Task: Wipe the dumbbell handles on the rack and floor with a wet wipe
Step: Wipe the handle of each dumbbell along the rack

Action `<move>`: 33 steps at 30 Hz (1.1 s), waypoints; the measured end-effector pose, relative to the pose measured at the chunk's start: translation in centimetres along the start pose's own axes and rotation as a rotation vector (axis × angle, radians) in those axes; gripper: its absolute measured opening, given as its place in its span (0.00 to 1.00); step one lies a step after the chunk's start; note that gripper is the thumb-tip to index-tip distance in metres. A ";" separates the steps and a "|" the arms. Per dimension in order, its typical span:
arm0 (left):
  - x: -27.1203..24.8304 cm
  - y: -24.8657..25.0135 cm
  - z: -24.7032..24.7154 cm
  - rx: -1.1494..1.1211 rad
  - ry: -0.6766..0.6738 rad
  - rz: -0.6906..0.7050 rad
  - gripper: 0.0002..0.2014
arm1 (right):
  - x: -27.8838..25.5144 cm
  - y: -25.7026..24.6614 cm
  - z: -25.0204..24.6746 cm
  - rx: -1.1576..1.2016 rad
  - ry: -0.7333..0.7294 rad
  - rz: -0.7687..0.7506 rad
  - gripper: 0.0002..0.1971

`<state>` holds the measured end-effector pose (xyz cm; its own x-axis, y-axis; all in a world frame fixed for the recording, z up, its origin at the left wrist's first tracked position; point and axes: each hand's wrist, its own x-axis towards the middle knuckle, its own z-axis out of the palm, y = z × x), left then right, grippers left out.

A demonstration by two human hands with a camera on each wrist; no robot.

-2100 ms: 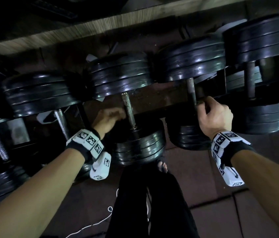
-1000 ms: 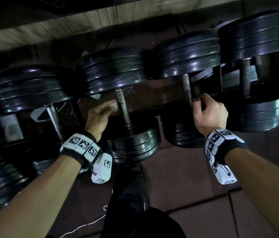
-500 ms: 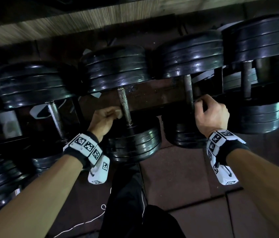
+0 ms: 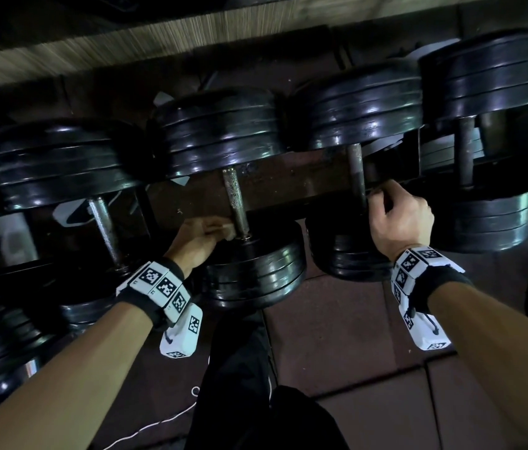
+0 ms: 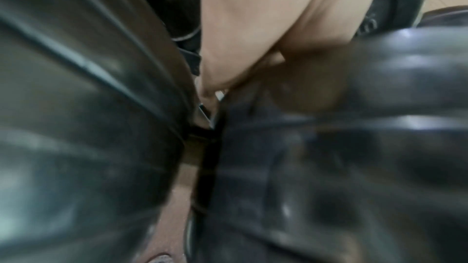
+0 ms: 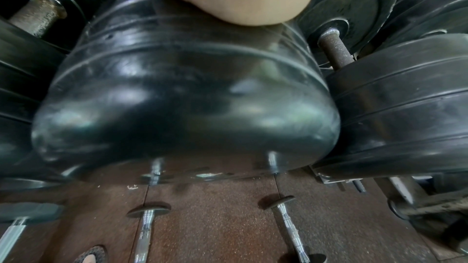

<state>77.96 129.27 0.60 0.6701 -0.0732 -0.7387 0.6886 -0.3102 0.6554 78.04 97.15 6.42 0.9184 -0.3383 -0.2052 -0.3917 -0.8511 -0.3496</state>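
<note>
The left hand [image 4: 196, 241] clenches a pale wet wipe [image 4: 223, 229] against the lower end of a knurled dumbbell handle [image 4: 235, 203]. To its right, the right hand [image 4: 398, 219] grasps the neighbouring dumbbell's handle [image 4: 355, 170] on the rack [image 4: 275, 186].

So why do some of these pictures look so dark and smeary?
Head view: dim room, glare streaks on the black dumbbell plates, both hands sharp. Left wrist view: heavily blurred, the left hand soft. Right wrist view: sharper but bulged by the wide lens, reflections on the near plate.
</note>
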 end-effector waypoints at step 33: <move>-4.4 2.1 0.4 0.255 0.166 0.082 0.07 | 0.2 0.3 0.0 0.039 -0.010 -0.009 0.17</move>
<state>76.39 128.53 5.14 0.7713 0.0414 -0.6352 0.5524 -0.5392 0.6357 78.16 96.85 6.25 0.9214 -0.3262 -0.2113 -0.3854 -0.8377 -0.3871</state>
